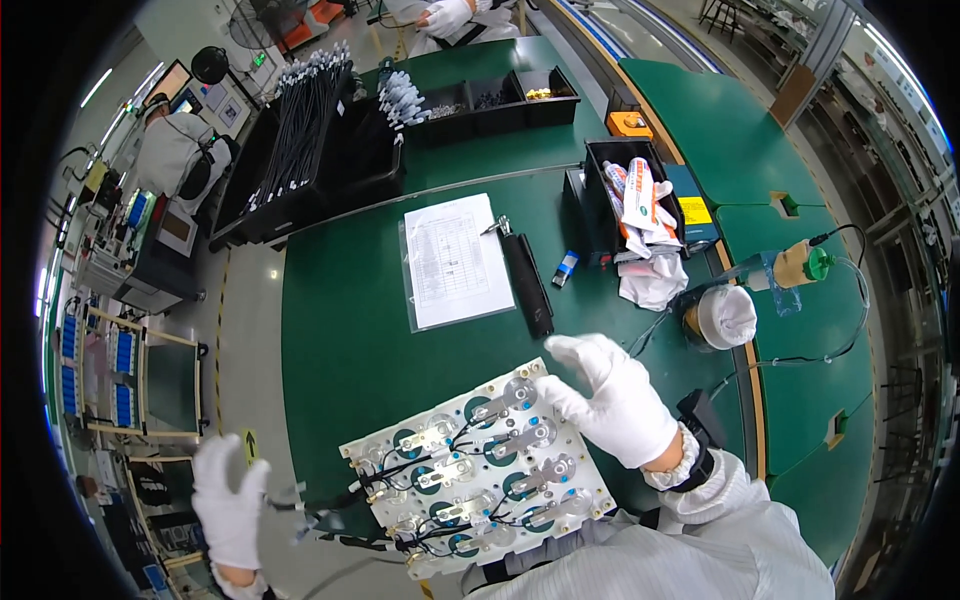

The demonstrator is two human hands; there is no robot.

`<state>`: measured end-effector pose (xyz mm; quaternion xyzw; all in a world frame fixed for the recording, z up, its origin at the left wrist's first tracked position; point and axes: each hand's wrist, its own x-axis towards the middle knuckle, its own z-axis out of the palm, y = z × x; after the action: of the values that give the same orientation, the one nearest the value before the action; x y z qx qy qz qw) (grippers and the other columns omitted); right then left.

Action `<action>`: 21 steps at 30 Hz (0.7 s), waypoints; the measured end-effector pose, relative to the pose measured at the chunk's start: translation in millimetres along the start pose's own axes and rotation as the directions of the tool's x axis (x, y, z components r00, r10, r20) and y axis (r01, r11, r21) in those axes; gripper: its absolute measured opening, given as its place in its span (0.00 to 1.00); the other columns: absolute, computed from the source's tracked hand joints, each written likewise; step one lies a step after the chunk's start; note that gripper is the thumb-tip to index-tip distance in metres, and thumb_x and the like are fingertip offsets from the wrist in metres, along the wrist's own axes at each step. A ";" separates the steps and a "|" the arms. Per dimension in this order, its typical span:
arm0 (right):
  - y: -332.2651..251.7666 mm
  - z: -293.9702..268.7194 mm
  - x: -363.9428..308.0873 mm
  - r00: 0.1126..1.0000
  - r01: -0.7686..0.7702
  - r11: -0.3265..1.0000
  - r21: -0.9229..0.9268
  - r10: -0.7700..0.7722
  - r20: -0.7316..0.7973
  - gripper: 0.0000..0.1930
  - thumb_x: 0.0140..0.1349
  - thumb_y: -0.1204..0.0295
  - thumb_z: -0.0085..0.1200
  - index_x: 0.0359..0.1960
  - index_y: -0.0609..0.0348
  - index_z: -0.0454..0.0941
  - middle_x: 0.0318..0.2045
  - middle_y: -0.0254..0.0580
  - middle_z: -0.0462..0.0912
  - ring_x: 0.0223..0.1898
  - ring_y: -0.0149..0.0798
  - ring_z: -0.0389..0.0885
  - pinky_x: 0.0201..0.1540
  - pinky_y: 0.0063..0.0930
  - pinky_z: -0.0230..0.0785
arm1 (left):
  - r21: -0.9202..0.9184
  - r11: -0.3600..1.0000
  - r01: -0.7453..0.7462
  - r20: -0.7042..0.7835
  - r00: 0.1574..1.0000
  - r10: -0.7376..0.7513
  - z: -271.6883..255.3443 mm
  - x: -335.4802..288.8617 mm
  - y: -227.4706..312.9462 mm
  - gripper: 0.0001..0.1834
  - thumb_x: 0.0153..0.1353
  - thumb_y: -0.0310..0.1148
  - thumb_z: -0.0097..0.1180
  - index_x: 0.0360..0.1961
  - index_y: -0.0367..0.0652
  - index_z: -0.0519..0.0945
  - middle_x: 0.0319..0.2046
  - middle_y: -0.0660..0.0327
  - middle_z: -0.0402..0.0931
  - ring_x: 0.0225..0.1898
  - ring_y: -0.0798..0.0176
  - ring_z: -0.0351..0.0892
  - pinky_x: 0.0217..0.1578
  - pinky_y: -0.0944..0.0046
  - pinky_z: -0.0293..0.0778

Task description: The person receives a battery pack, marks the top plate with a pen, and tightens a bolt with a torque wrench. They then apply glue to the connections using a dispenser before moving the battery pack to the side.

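A white board [600,484] lies tilted at the table's near edge, carrying several clear and metallic rounded fittings [540,434] wired with black cables [375,480]. My right hand [620,405], in a white glove, is at the board's far right corner, thumb and fingers apart. Whether its thumb touches the board I cannot tell. Left of the board, beyond the table edge, my gloved left hand [230,500] is raised with fingers spread, near the cables' loose ends [290,498]. Nothing shows in either hand.
Beyond the board lie a paper sheet [450,260], a black screwdriver-like tool [527,285] and a small blue item [565,268]. At right stand a black bin [610,160] of white tubes, a white-topped jar [725,318] and a bottle [785,275]. Black trays [360,170] hold cables farther back.
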<state>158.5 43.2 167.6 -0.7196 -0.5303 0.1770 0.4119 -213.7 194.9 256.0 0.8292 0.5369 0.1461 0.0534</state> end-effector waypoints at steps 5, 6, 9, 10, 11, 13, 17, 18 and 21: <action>-2.6 11.5 18.9 0.919 0.393 0.904 -0.168 -0.385 0.082 0.24 0.49 0.68 0.64 0.48 0.59 0.73 0.48 0.50 0.76 0.53 0.54 0.73 0.53 0.41 0.69 | -0.236 0.931 -0.280 0.083 0.948 0.306 28.4 20.3 144.6 0.08 0.49 0.34 0.64 0.30 0.44 0.83 0.48 0.50 0.75 0.48 0.50 0.75 0.49 0.56 0.71; -1.7 17.1 17.7 0.906 0.422 0.889 -0.179 -0.405 0.123 0.23 0.50 0.67 0.63 0.49 0.59 0.73 0.48 0.49 0.75 0.53 0.54 0.73 0.53 0.41 0.69 | -0.286 0.885 -0.367 0.091 0.909 0.406 51.2 20.1 154.0 0.06 0.50 0.35 0.63 0.27 0.46 0.83 0.46 0.51 0.76 0.45 0.49 0.76 0.47 0.56 0.72; -1.9 27.1 16.2 0.885 0.461 0.862 -0.210 -0.429 0.181 0.22 0.53 0.65 0.60 0.49 0.60 0.73 0.47 0.48 0.76 0.52 0.53 0.74 0.52 0.40 0.69 | -0.256 0.809 -0.530 0.132 0.810 0.572 105.8 19.2 164.7 0.08 0.49 0.34 0.59 0.23 0.41 0.81 0.42 0.52 0.77 0.41 0.51 0.77 0.44 0.54 0.73; -2.6 27.9 15.6 0.882 0.463 0.859 -0.221 -0.420 0.213 0.22 0.54 0.64 0.59 0.49 0.59 0.72 0.45 0.47 0.77 0.50 0.52 0.74 0.51 0.40 0.70 | -0.264 0.829 -0.493 0.197 0.814 0.547 110.8 18.1 164.0 0.08 0.50 0.35 0.59 0.23 0.41 0.80 0.43 0.53 0.77 0.41 0.51 0.77 0.44 0.54 0.73; -2.0 28.7 15.1 0.881 0.459 0.857 -0.235 -0.405 0.245 0.22 0.54 0.63 0.58 0.49 0.59 0.72 0.43 0.47 0.77 0.49 0.50 0.75 0.50 0.39 0.70 | -0.274 0.847 -0.456 0.265 0.811 0.522 113.6 19.7 166.1 0.09 0.50 0.35 0.58 0.22 0.40 0.80 0.43 0.53 0.77 0.41 0.50 0.77 0.43 0.54 0.73; -1.2 31.4 15.4 0.884 0.460 0.853 -0.247 -0.414 0.217 0.21 0.55 0.62 0.58 0.47 0.59 0.72 0.39 0.45 0.78 0.45 0.48 0.77 0.46 0.38 0.71 | -0.312 0.840 -0.444 0.300 0.793 0.530 118.7 27.9 164.2 0.08 0.48 0.34 0.59 0.21 0.41 0.79 0.44 0.55 0.77 0.40 0.51 0.77 0.42 0.54 0.73; 2.4 36.7 17.0 0.888 0.448 0.847 -0.285 -0.385 0.250 0.17 0.54 0.64 0.57 0.43 0.58 0.72 0.34 0.42 0.78 0.39 0.47 0.78 0.41 0.37 0.72 | -0.282 0.772 -0.569 0.264 0.728 0.633 126.4 36.7 165.8 0.06 0.47 0.30 0.58 0.20 0.40 0.76 0.45 0.56 0.77 0.40 0.51 0.77 0.41 0.54 0.74; 3.3 40.1 17.1 0.893 0.444 0.844 -0.299 -0.389 0.227 0.16 0.53 0.65 0.57 0.42 0.58 0.72 0.32 0.42 0.79 0.37 0.47 0.78 0.40 0.36 0.72 | -0.277 0.775 -0.567 0.268 0.729 0.630 130.4 35.4 164.3 0.06 0.47 0.30 0.58 0.20 0.40 0.76 0.45 0.56 0.77 0.40 0.51 0.77 0.41 0.54 0.74; 0.5 45.4 16.1 0.905 0.426 0.861 -0.279 -0.399 0.149 0.15 0.52 0.67 0.57 0.41 0.58 0.73 0.30 0.41 0.79 0.36 0.46 0.78 0.40 0.37 0.72 | -0.384 0.811 -0.441 0.207 0.815 0.541 138.5 27.2 161.9 0.05 0.47 0.28 0.56 0.20 0.39 0.75 0.49 0.52 0.76 0.44 0.49 0.77 0.44 0.56 0.74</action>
<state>133.4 76.1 142.9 -0.6358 -0.7101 0.0313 0.3008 -20.3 161.4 169.0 0.9330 0.2552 0.1089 0.2292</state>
